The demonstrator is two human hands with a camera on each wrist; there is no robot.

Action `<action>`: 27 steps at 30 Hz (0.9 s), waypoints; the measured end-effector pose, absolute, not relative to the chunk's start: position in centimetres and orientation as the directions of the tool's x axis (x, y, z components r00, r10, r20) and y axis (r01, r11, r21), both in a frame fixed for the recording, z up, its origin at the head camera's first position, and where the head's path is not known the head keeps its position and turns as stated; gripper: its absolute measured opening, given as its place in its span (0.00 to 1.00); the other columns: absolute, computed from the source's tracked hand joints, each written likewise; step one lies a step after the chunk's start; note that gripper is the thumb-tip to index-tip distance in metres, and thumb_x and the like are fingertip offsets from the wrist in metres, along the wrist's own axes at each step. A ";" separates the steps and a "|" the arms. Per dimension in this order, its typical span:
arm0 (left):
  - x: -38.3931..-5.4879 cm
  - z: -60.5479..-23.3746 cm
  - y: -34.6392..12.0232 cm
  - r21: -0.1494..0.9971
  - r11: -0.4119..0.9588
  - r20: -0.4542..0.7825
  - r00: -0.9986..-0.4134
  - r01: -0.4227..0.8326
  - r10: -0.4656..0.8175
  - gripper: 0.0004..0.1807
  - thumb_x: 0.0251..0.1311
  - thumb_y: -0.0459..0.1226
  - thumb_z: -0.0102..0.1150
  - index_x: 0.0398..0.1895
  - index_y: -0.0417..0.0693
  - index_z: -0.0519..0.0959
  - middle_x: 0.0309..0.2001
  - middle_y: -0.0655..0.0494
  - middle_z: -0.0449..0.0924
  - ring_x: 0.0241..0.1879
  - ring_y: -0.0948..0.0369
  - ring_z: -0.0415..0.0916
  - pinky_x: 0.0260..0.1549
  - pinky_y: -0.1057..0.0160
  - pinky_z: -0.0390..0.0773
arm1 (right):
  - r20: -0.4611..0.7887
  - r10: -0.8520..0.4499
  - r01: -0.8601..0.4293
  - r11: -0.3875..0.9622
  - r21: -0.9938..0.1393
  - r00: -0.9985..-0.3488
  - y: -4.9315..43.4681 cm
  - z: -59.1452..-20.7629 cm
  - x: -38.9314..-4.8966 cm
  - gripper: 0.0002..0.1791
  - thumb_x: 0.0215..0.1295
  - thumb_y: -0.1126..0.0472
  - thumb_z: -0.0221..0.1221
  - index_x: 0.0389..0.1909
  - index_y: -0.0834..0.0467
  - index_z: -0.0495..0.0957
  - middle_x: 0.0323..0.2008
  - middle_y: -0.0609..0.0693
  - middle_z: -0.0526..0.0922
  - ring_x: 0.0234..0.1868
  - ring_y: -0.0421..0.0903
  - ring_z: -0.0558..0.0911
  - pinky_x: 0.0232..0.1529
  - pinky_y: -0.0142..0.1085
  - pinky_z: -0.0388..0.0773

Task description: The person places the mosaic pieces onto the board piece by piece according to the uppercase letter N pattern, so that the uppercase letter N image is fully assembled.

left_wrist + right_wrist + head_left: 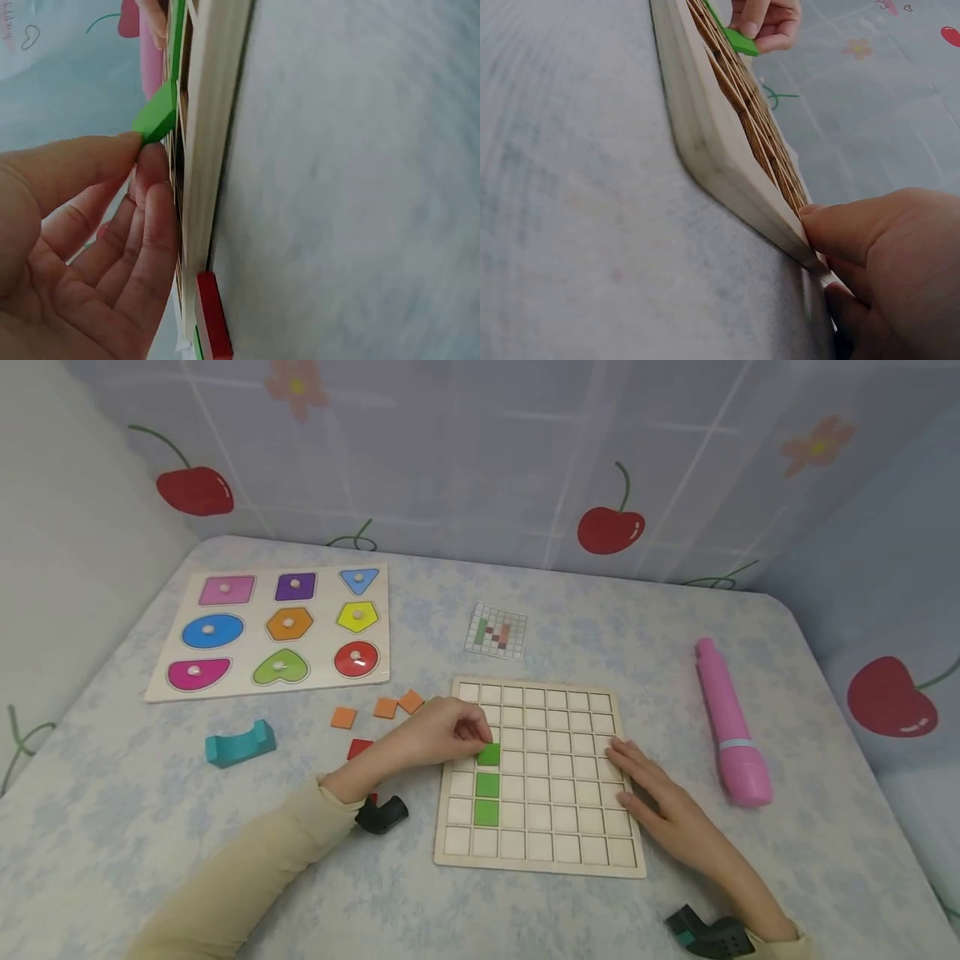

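My left hand (447, 732) pinches a green square tile (156, 114) between thumb and fingertips. That tile tilts over the left part of a pale wooden grid board (540, 867), its lower edge right at the grid in the left wrist view. Below it in the same column, two more green tiles (487, 798) lie in cells. On the board's right edge rests my right hand (667, 814), fingers extended, with fingertips on the rim. A small pattern card (497, 632) with a coloured grid print lies beyond the board.
Several orange tiles (344, 717) and a red tile (360, 748) lie left of the board, partly behind my left arm. A shape puzzle (315, 689) with knobbed pieces sits back left. Nearer is a teal curved block (241, 744). A pink microphone-shaped object (731, 722) lies right.
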State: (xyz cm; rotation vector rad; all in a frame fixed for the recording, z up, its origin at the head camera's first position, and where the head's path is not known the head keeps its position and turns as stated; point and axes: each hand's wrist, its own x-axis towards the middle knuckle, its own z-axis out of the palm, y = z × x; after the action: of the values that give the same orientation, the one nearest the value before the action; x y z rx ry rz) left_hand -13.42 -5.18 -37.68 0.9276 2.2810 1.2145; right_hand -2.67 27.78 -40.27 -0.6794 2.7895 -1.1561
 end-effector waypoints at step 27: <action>-14.4 -35.9 -9.5 0.870 0.406 -0.010 -0.812 0.282 0.584 0.10 0.54 0.31 0.65 0.41 0.40 0.83 0.38 0.54 0.80 0.37 0.61 0.76 0.39 0.63 0.77 | 0.135 -0.399 -0.381 0.641 -0.666 -0.907 27.8 -40.2 -2.3 0.31 0.65 0.67 0.56 0.69 0.55 0.60 0.69 0.53 0.56 0.69 0.52 0.51 0.61 0.20 0.44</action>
State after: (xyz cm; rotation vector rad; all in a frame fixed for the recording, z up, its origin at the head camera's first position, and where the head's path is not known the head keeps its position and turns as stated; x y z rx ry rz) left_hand -14.44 -9.54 -35.93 0.7513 2.3547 1.3659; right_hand -2.30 27.75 -40.19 -0.6711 2.8235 -1.1366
